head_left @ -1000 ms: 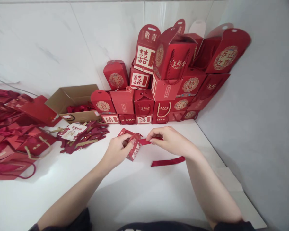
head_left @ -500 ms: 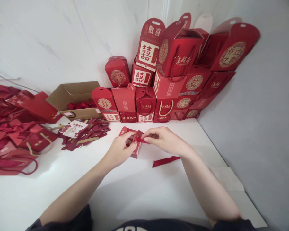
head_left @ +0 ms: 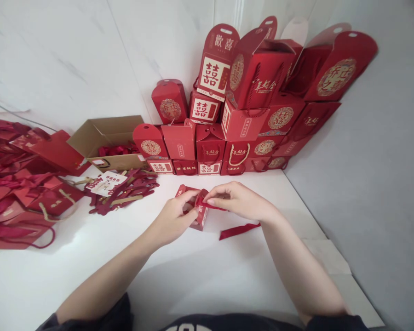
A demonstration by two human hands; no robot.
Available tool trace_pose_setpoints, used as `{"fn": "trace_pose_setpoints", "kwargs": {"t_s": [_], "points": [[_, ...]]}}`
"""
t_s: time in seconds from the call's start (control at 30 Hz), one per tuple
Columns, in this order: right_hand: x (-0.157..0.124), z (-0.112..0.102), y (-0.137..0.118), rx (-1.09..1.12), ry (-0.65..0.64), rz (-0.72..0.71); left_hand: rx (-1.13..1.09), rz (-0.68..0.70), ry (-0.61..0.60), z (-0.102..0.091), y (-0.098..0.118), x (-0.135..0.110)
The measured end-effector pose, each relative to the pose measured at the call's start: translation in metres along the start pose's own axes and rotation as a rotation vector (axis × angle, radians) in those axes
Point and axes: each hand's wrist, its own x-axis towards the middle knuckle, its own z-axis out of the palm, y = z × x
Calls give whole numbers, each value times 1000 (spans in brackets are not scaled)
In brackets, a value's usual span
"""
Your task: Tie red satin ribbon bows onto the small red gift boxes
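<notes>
A small red gift box [head_left: 200, 217] rests on the white table [head_left: 200, 276] just in front of me. My left hand [head_left: 172, 219] is closed around the box's left side, fingers curled over its top. At the box's top right edge, my right hand [head_left: 238, 200] pinches a red ribbon [head_left: 239, 230]. The ribbon's loose end trails onto the table below my right wrist.
Stacked red gift boxes [head_left: 251, 101] fill the back corner against the walls. An open cardboard carton [head_left: 106, 142] stands left of them, with loose dark red ribbons [head_left: 124, 191] before it. Flat red paper bags [head_left: 17, 184] are heaped at the far left. The table edge runs along the right.
My right hand has drawn in toward the box with the ribbon, shortening the stretch between them. The box has turned slightly under my left hand. The view has tilted a little.
</notes>
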Motion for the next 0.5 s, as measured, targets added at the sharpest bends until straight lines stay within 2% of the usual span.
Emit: {"fn": "trace_pose_setpoints", "kwargs": {"t_s": [0.17,0.37,0.5], "points": [[-4,0,-3,-104,-35,38,17,-33,-5,0,5,-3],[-9,-4,-9,-250,-55,66,140,-44,-44,-6,25,-16],[-11,-4,-12,-278,-45,50,411,40,64,-15,33,-21]]}}
